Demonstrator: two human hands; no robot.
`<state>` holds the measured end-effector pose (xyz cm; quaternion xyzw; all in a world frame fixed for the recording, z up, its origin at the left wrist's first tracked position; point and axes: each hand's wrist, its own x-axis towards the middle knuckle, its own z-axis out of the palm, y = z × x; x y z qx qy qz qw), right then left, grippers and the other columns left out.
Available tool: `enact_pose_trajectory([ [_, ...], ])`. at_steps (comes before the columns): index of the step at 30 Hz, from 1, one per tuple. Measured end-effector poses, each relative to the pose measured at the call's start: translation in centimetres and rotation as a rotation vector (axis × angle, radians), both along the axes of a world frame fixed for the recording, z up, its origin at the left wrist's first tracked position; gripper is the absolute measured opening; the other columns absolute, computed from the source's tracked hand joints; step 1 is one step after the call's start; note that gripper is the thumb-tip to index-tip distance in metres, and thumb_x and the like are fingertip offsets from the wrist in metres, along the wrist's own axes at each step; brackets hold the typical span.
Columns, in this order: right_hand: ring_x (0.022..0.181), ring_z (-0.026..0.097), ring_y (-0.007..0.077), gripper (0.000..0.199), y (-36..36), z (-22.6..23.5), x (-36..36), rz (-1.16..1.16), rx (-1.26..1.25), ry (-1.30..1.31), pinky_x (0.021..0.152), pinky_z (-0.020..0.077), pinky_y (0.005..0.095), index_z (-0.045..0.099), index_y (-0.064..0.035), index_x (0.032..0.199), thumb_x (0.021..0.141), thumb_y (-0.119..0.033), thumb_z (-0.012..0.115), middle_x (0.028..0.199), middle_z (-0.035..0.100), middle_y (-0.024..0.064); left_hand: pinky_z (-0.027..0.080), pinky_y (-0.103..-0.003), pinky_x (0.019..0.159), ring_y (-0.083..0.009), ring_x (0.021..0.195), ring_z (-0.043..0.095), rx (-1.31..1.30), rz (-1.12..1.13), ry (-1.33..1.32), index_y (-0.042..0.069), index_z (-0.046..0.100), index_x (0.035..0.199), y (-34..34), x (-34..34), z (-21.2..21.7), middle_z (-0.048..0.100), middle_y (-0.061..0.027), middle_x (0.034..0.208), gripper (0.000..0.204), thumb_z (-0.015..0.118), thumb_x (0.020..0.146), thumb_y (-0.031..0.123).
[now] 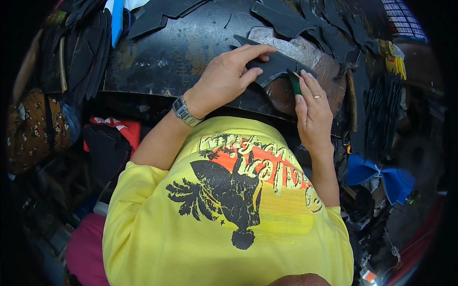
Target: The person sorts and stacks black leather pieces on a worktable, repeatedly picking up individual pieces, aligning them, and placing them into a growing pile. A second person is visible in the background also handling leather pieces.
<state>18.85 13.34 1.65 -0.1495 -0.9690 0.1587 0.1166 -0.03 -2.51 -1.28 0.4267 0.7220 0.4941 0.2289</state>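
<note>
A cut piece of black leather-like sheet [274, 66] lies on a worn brown-grey slab [326, 78] at the near side of the table. My left hand [231, 71], with a metal watch at the wrist, rests on the piece; its index finger is stretched out and its thumb is apart, pressing the piece down. At the piece's right end my right hand [312, 105], a ring on one finger, is closed around a flat, dark green thing with a black tip [294, 85]. Its kind is unclear, and my fingers hide part of it.
More black cut pieces [281, 19] lie across the far side of the dark table [148, 66]. Bundles of black strips hang at the left [93, 66] and right [384, 109]. A red box [129, 131] stands below at left, and a blue object [381, 176] at lower right.
</note>
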Motion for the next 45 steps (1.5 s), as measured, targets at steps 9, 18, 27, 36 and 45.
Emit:
enact_pose_trajectory([
  [9,0.131,0.055,0.0386,0.042,-0.9,-0.4,-0.4,0.035,0.158,-0.032,0.109,0.0434,0.0526,0.063,-0.0125,0.139,0.097,-0.017,0.064,0.142,0.055,0.0193,0.058,-0.034,0.078,-0.0232,0.078,0.069,0.010,-0.012,0.005,0.015,0.061,0.138,-0.3,-0.3,-0.2,0.072,-0.0084,0.118,0.048,0.070,0.091,0.007],
  [18,0.132,0.053,0.0394,0.046,-0.3,0.6,-0.4,0.081,0.167,-0.125,0.108,0.0459,0.0483,0.061,-0.0153,0.141,0.096,-0.018,0.067,0.144,0.054,0.0189,0.053,-0.025,0.067,-0.0100,0.068,0.058,0.039,-0.016,0.027,0.013,0.062,0.139,-0.3,-0.5,-0.4,0.072,-0.0050,0.120,0.048,0.070,0.093,0.004],
  [27,0.136,0.050,0.0405,0.061,0.7,1.0,0.0,0.138,0.225,-0.229,0.109,0.0450,0.0494,0.055,-0.0237,0.148,0.093,0.001,0.060,0.150,0.048,0.0198,0.056,-0.032,0.089,-0.0225,0.106,0.070,0.065,-0.073,0.165,0.011,0.075,0.116,-0.3,-0.7,-1.1,0.069,-0.0050,0.123,0.023,0.070,0.094,0.010],
  [36,0.137,0.049,0.0406,0.056,0.7,1.4,-0.2,0.133,0.154,-0.211,0.113,0.0417,0.0510,0.057,-0.0186,0.146,0.092,-0.005,0.065,0.150,0.048,0.0212,0.055,-0.032,0.090,-0.0221,0.106,0.070,0.053,-0.069,0.120,0.008,0.078,0.107,-0.2,-0.7,-1.0,0.069,-0.0045,0.122,0.017,0.073,0.091,0.014],
  [45,0.119,0.060,0.0404,0.054,-1.5,0.3,-3.0,0.114,0.089,0.053,0.101,0.0495,0.0468,0.066,-0.0019,0.125,0.078,-0.020,0.085,0.125,0.065,0.0198,0.055,-0.039,0.089,-0.0271,0.104,0.069,0.087,-0.056,0.130,0.010,0.078,0.106,-0.5,-0.6,-1.1,0.069,-0.0045,0.121,0.018,0.073,0.090,0.017],
])
